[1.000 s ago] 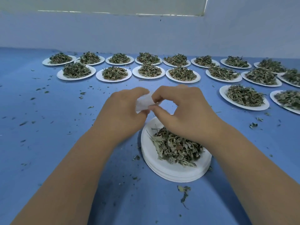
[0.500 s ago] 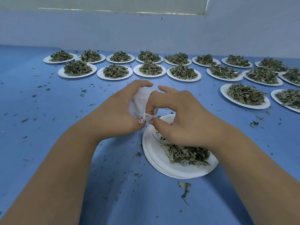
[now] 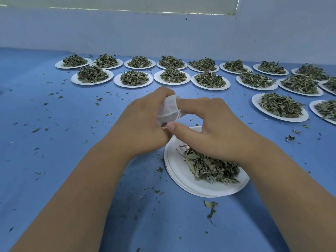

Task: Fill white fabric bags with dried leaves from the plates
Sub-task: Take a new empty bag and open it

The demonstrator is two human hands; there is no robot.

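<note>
Blue table surface (image 3: 54,179) fills most of the view, littered with small leaf crumbs, and a pale wall (image 3: 163,33) rises behind it. Two rows of white plates (image 3: 133,80), each heaped with dried leaves, run along the far edge and curve round to the right. Nearer, a stack of white plates (image 3: 181,179) carries a loose pile of dried leaves (image 3: 212,168), partly hidden by the right wrist crossing above it. Both forearms reach in from below. The left hand (image 3: 140,128) is curled round a small white fabric bag (image 3: 168,110), held in the air above the stack's far rim. The right hand (image 3: 209,128) meets it, thumb and forefinger pinched on the bag's edge by a thin drawstring (image 3: 179,114). A stray leaf sprig (image 3: 211,210) lies on the table just in front of the stack.
</note>
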